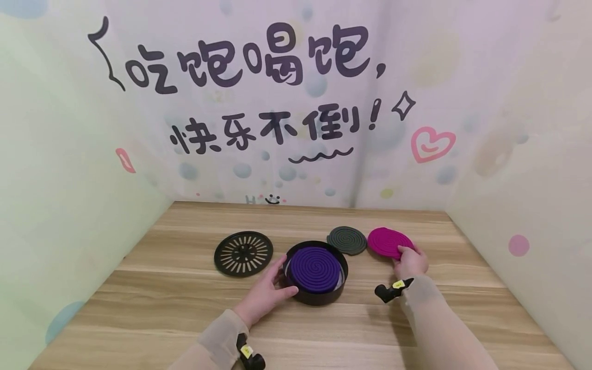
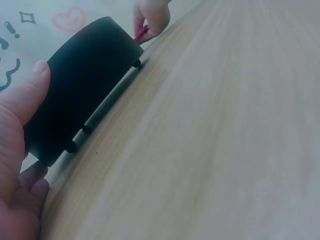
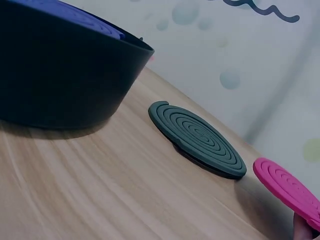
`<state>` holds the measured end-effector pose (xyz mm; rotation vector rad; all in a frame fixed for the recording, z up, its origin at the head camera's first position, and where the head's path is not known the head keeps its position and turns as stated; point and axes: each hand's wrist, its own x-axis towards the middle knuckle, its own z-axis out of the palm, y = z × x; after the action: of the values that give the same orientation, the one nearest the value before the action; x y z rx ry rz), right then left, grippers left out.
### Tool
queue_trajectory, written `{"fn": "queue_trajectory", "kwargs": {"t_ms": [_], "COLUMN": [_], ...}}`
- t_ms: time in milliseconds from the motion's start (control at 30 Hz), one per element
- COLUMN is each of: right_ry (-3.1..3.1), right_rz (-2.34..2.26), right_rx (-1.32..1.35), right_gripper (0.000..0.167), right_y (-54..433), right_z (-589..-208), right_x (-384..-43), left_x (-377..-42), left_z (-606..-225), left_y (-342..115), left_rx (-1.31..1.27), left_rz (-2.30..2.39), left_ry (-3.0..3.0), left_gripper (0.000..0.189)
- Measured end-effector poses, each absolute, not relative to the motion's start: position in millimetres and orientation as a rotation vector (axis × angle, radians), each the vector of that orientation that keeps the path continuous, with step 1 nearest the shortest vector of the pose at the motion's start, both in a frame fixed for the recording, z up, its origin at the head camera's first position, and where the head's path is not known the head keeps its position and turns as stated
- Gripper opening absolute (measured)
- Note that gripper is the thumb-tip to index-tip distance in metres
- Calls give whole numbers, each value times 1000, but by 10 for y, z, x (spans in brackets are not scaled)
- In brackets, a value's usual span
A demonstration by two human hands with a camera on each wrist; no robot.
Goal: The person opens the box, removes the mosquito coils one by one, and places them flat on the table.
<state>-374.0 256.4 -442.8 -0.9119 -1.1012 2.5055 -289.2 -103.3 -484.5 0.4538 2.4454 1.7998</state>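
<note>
A pink mosquito coil [image 1: 387, 241] is pinched at its near right edge by my right hand [image 1: 411, 262]. In the right wrist view that coil tilts, its left part raised over the table. My left hand [image 1: 263, 298] holds the left side of a black round coil holder [image 1: 319, 298], thumb in front and fingers round the side. Inside the holder lies a purple coil [image 1: 316, 269]. Flat on the table between the holder and the pink coil is a dark grey-green coil [image 1: 347, 240]. Left of the holder lies a black slotted lid [image 1: 243, 252].
The wood-grain table [image 1: 185, 318] meets a printed back wall [image 1: 277, 185] with large lettering. Plain side walls [image 1: 518, 169] stand at left and right. Small black cameras [image 1: 393, 291] are strapped to both wrists over light sleeves.
</note>
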Motion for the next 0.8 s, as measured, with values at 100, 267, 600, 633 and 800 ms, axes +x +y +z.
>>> {"fn": "queue_trajectory", "kwargs": {"t_ms": [100, 267, 600, 633, 800], "right_ry": [-1096, -1081, -1080, -1085, -1109], "right_rz": [2484, 2480, 2494, 2491, 2484], "right_rx": [-919, -892, -892, -892, -922], "right_gripper": [76, 77, 78, 78, 77], "right_y": [2562, 2551, 2541, 2538, 2538], "right_z": [-4433, -4443, -4419, -4416, -4398], "right_x": [-3746, -3751, -3728, -3723, -3701], "left_x": [-2829, -2757, -2889, -2891, -2885], "left_z": [-4758, -4661, -4840, -4839, -4835], "left_y": [-1015, -1000, -1038, -1039, -1040], "left_rx": [446, 460, 474, 475, 486], "left_rz": [1797, 1797, 1787, 1792, 1799], "left_ry": [2448, 2441, 2449, 2444, 2438], "left_gripper": [84, 84, 87, 87, 87]}}
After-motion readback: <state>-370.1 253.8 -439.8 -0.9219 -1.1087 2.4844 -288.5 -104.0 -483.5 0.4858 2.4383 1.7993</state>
